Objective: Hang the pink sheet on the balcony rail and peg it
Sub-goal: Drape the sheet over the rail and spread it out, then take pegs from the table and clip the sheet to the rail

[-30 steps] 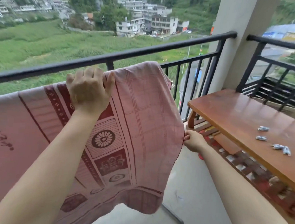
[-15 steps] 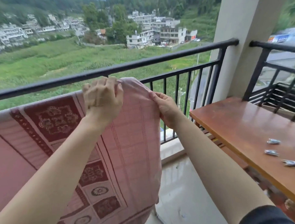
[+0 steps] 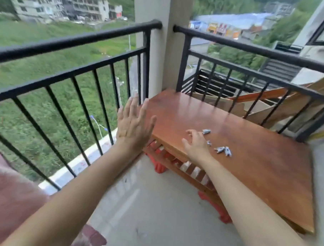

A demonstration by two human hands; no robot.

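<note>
Now the right hand (image 3: 195, 143) hovers, fingers loose and empty, over the wooden table (image 3: 248, 173) just beside the grey pegs (image 3: 220, 149); the left hand (image 3: 133, 123) is spread open off the table's left edge; the pink sheet (image 3: 9, 200) sits well left of it.

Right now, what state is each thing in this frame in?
Pink sheet: hangs at lower left, untouched, no peg seen on it.
Pegs: loose on the wooden table, none gripped.
Left hand: open, fingers spread, in air.
Right hand: open, fingers loosely curled by the pegs.
</note>
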